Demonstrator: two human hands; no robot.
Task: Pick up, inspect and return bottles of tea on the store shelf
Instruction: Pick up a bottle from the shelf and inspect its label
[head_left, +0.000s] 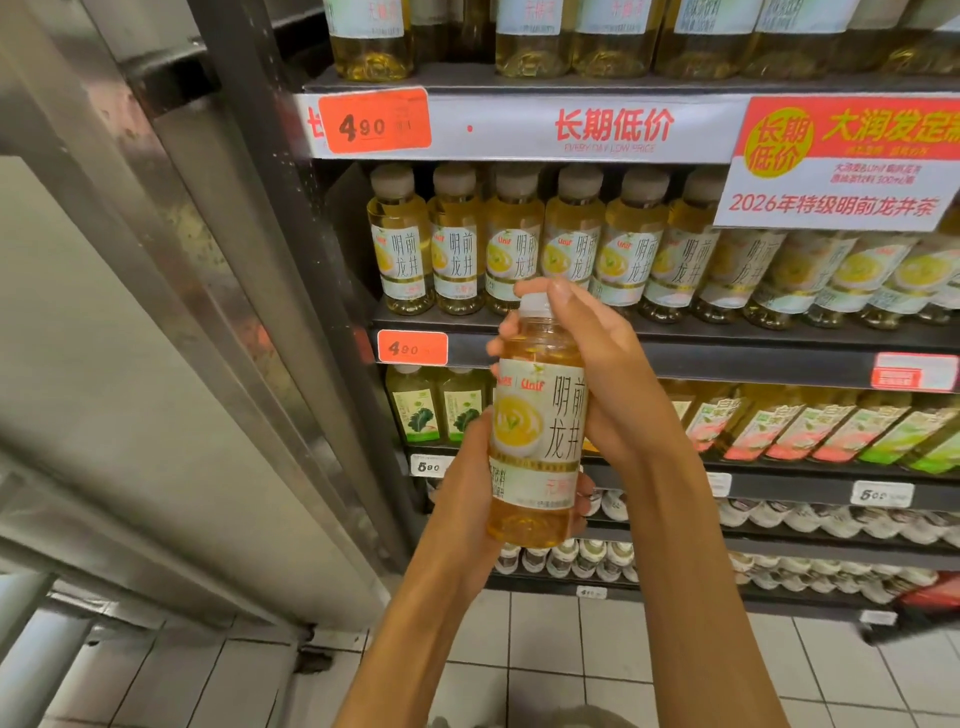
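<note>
The dark store shelf carries a row of tea bottles, standing upright just above the orange price tag.

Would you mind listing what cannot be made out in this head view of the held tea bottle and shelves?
- Held bottle: back hidden by itself; cap partly covered by the right hand.
- Left hand: its fingers mostly hidden behind the bottle.
- Top shelf bottles: upper parts cut off by the frame edge.
- Orange price tag: small print blurred.
</note>
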